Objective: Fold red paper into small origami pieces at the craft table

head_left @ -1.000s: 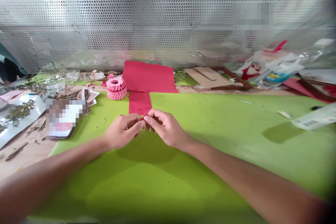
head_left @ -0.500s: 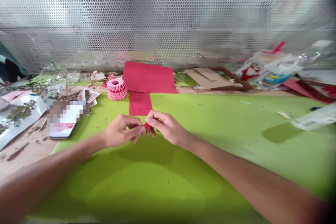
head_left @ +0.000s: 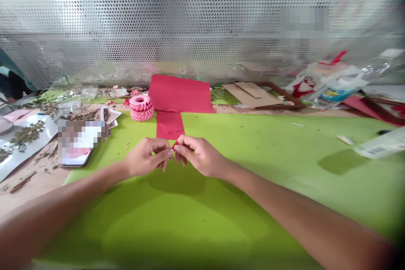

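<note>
A small folded piece of red paper (head_left: 175, 145) is pinched between my two hands over the green mat (head_left: 202, 228). My left hand (head_left: 148, 156) holds its left end with thumb and forefinger. From the other side my right hand (head_left: 199, 155) grips it, the thumb on the near face. Fingertips hide most of the piece. Just beyond the hands lie small red paper pieces (head_left: 170, 123), and behind them a large red sheet (head_left: 180, 93). A pink folded-paper ring stack (head_left: 142, 109) stands to the left of the sheet.
At left are a phone (head_left: 76, 160), photo cards (head_left: 110, 117) and dried plant bits (head_left: 28, 133). Along the back lie brown cardboard (head_left: 253, 95) and a plastic bag (head_left: 306, 84). A bottle (head_left: 382, 143) lies at right. A perforated metal panel (head_left: 190, 17) rises behind.
The red paper piece has been turned upward between the fingers; before, its red part hung below my right thumb. My right fingers have shifted slightly, and both hands stay in nearly the same place.
</note>
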Motion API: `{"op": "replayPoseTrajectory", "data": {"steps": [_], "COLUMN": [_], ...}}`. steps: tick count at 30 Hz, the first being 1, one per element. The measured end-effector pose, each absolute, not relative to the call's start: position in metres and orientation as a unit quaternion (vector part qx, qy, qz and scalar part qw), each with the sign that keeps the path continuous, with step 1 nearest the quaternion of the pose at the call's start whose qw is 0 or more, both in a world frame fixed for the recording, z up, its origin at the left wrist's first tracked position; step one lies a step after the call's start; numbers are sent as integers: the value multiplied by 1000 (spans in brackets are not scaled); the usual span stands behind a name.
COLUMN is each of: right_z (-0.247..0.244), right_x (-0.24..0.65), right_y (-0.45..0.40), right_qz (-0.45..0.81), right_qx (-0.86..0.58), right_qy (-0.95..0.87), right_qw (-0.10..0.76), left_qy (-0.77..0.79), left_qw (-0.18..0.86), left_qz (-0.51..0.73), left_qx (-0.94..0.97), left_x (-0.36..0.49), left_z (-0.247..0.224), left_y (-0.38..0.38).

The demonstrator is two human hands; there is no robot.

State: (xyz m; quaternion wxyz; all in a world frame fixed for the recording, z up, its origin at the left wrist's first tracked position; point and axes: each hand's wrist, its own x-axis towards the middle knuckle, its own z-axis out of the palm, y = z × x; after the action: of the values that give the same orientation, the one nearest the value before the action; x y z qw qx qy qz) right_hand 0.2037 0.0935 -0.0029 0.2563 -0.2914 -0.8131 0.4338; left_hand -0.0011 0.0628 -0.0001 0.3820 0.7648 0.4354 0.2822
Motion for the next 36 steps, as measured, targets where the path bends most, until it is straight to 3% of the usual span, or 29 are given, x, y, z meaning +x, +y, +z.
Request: {"op": "replayPoseTrajectory", "data": {"steps": [6,10,14,22,28,33,36], "right_z": [-8,-19,-28,-31,-42,-42,-37], "right_x": [211,220,227,217,214,216,216], "right_y": [114,151,171,156,158,157,155], "right_qz": [447,423,424,119,84,68,50], "right_qx": [-322,-472,-519,-372,-353,-349,-340], "right_qy": [-802,-700,-668,-891,-928,-930,-927], "right_qw": [233,328,323,229,86,94,149], "left_qy": [477,496,499,480,463,453,467], "left_qw": [341,286,278,279,274,271,273], "left_qz": [317,305,284,264,264,270,268], "left_qx": [745,761,770,788,800,805,797], "left_x": [-4,-8,-8,-1,0,-1,-2], "left_z": [-8,-10,-10,-11,-12,-13,-12], "left_y": [70,76,76,73,70,71,71]}}
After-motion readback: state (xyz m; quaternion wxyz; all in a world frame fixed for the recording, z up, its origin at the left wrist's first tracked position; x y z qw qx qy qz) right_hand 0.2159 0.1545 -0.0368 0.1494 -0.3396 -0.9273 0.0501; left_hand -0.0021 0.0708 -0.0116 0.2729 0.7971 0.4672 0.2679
